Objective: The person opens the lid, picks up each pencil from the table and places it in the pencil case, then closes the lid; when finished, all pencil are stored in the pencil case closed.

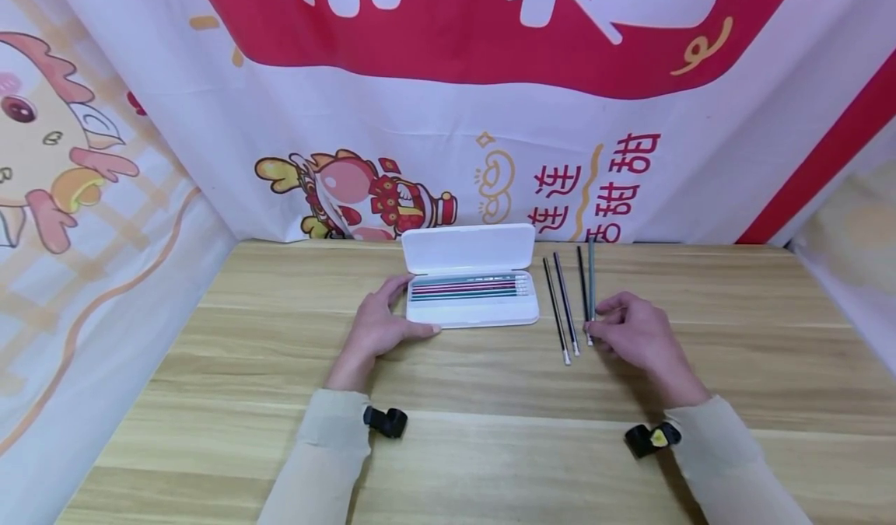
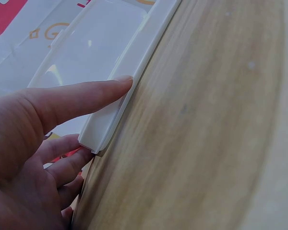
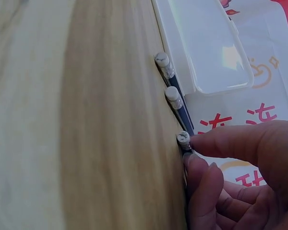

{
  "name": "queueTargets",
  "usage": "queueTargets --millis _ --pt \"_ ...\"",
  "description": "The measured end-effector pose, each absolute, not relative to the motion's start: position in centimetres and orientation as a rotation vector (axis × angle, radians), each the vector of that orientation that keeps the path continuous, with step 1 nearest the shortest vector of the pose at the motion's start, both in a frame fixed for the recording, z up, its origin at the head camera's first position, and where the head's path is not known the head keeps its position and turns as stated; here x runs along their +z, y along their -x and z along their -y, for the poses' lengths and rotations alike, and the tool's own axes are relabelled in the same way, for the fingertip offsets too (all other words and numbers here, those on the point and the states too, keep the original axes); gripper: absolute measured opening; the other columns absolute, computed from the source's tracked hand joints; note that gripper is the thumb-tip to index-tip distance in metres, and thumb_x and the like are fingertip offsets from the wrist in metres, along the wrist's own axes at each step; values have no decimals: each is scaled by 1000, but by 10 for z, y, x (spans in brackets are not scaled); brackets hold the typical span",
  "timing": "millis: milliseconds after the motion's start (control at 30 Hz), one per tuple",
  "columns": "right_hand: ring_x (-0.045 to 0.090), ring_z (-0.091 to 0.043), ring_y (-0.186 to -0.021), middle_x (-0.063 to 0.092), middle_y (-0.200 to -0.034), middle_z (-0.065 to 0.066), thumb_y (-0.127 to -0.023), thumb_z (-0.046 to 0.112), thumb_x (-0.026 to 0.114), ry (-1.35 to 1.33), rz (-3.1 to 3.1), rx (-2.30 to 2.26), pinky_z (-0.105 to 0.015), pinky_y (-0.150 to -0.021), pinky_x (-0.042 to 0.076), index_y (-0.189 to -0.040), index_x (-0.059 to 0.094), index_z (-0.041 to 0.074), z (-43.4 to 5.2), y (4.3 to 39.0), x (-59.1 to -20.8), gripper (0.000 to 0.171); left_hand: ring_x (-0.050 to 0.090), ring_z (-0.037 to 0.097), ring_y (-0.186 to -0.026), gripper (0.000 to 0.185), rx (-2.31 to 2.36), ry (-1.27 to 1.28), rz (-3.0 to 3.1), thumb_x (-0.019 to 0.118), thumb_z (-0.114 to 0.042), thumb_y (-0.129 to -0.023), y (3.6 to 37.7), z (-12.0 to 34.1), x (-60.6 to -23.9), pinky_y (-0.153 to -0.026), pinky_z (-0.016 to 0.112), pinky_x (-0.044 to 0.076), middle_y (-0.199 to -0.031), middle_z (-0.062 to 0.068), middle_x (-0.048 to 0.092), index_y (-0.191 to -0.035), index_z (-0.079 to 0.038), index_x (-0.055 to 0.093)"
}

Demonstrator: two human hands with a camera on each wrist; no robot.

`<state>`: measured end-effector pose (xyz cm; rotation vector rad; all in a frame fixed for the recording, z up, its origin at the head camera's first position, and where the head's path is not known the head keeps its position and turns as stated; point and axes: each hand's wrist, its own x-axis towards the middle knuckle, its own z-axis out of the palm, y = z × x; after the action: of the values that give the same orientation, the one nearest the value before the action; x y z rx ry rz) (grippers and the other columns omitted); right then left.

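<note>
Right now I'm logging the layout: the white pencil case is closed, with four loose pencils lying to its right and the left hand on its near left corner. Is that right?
Not quite. The white pencil case is open, its lid folded back and coloured pencils lying inside, as the head view shows. The rest holds: four loose pencils lie to its right, and the left hand rests on its near left corner.

Left hand (image 2: pixel 33 158) on case (image 2: pixel 116 103) corner — wooden table (image 2: pixel 197 134).

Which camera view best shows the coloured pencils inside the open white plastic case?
The head view: the coloured pencils lie visible in the open white plastic case. The wrist views show only the case's edge and lid, no pencils inside.
</note>
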<state>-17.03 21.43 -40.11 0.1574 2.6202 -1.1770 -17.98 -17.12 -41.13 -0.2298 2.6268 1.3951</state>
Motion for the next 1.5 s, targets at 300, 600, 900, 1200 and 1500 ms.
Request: queueTargets --millis 300,600,900,1200,1500 --pt "70 -19 -77 76 -95 -14 -100 21 74 -249 -2587 -1129 -30 -66 62 -121 64 -4 -219 170 -400 34 30 39 -162 98 1397 223 -2623 99 -29 -75 179 171 -410 -134 66 20 -171 7 46 -160 -26 50" --pt "69 -18 -75 76 -91 -11 -100 24 73 -255 -2595 -1083 -30 -65 60 -111 68 -1 -222 169 -400 28 27 39 -163 98 1386 236 -2620 98 -29 -76 178 170 -410 -134 65 19 -172 5 44 -160 -28 49" --pt "70 -18 -76 76 -91 -11 -101 26 74 -241 -2578 -1117 -30 -66 63 -113 67 -1 -228 168 -400 30 26 40 -164 99 1382 237 -2624 99 -29 -76 179 170 -409 -134 66 18 -172 7 44 -161 -28 48" --pt "70 -19 -80 75 -97 -13 -104 25 68 -213 -2571 -1192 -31 -69 65 -118 67 -3 -237 165 -391 31 25 39 -165 98 1394 240 -2615 99 -29 -77 179 171 -411 -134 66 17 -172 6 44 -161 -28 48" --pt "70 -20 -84 74 -101 -13 -108 32 64 -226 -2556 -1322 -30 -73 66 -126 66 -3 -245 162 -379 40 26 38 -164 97 1402 222 -2617 98 -31 -77 180 172 -414 -134 66 17 -172 6 45 -160 -28 49"
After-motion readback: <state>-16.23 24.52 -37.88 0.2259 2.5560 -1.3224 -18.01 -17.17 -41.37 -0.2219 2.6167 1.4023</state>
